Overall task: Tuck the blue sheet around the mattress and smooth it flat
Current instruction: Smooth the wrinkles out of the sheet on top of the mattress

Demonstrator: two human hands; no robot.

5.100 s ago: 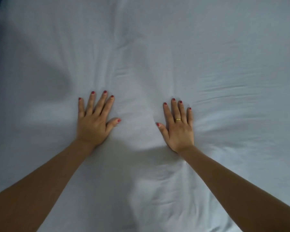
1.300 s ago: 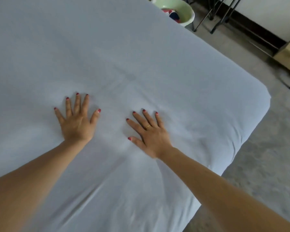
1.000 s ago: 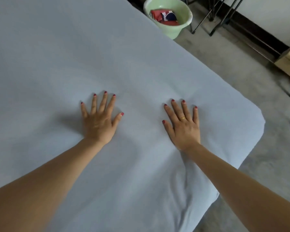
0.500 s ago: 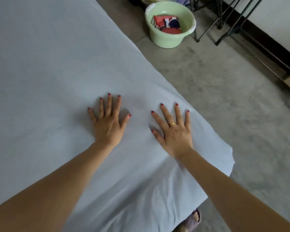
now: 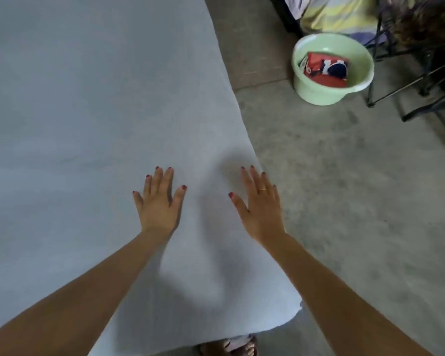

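The pale blue sheet covers the mattress and fills the left and middle of the head view, mostly smooth. My left hand lies flat on it, fingers spread, palm down. My right hand is open too, palm down at the sheet's right edge, with its outer fingers over the floor beyond. A soft fold and shadow lie between and below my hands. The mattress corner sits near the bottom right of the sheet.
Grey concrete floor runs along the bed's right side. A light green plastic basin holding a red packet stands at the upper right, with black metal frame legs beside it. My sandalled foot shows under the sheet's lower edge.
My view and both hands have swept rightward across the sheet toward its right edge. My right hand now reaches the edge, and the basin appears further right.
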